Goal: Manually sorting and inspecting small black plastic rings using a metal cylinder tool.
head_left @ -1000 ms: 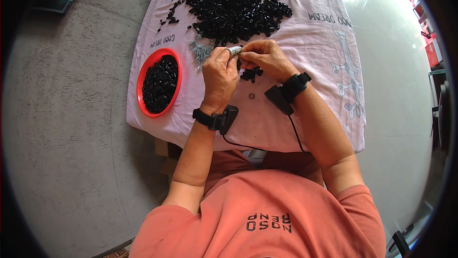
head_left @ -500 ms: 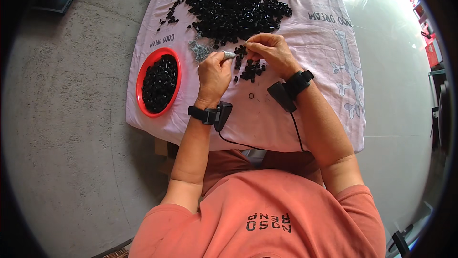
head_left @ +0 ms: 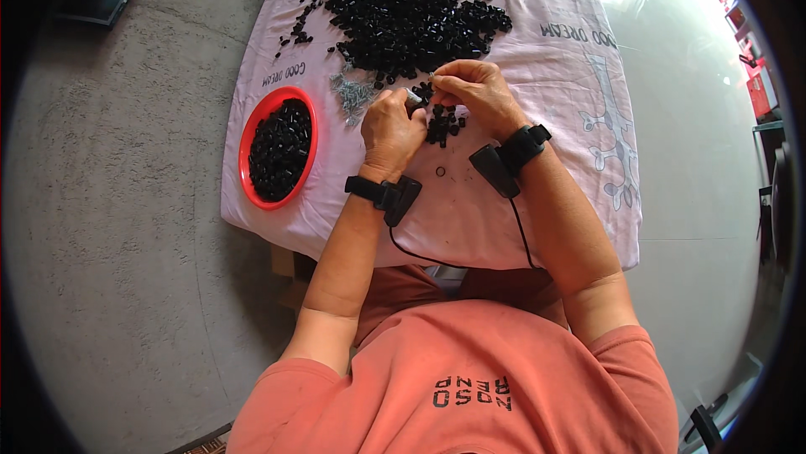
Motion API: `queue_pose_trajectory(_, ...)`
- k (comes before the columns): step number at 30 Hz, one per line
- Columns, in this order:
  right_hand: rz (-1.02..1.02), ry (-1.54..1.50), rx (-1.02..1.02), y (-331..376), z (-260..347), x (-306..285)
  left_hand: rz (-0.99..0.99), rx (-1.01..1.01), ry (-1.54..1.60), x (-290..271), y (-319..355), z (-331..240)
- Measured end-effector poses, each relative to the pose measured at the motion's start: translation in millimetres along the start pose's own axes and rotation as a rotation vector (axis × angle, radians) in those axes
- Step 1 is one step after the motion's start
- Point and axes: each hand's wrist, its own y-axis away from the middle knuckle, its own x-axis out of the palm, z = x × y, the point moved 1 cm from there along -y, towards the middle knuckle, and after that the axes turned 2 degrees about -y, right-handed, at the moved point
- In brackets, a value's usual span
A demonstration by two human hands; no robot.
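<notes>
Beside the round red plastic bowl, left hand and right hand pinch small black plastic parts; apparently mid-assembly, needing careful fingertip alignment next.

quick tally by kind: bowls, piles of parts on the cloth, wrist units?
Red bowl: 1
Piles of black parts: 2
Pile of small metal parts: 1
Black wrist units: 2
Loose black ring: 1
Total: 7
</notes>
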Motion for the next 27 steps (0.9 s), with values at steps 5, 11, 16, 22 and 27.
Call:
queue_pose_trajectory(5, -0.003, -0.008, 0.01, 1.7, 1.6, 1.5, -0.034, 0.038, 0.072, 1.6, 1.2, 5.0)
queue_pose_trajectory(11, 0.062, 0.069, 0.02, 2.0, 1.3, 3.4, -0.08, -0.008, 0.449, -17.9, 1.0, 1.3)
queue_pose_trajectory(16, 0.097, 0.075, 0.038, 2.2, 0.3, 5.6, -0.041, -0.021, 0.656, -19.5, -3.7, -0.3)
queue_pose_trajectory(22, 0.124, 0.056, 0.047, 3.5, -0.1, 7.4, -0.01, -0.104, 0.944, -20.4, -2.1, -4.0)
queue_pose_trajectory(27, 0.134, 0.042, 0.05, 3.8, 0.0, 8.7, 0.013, -0.137, 1.013, -20.2, -0.4, 0.0)
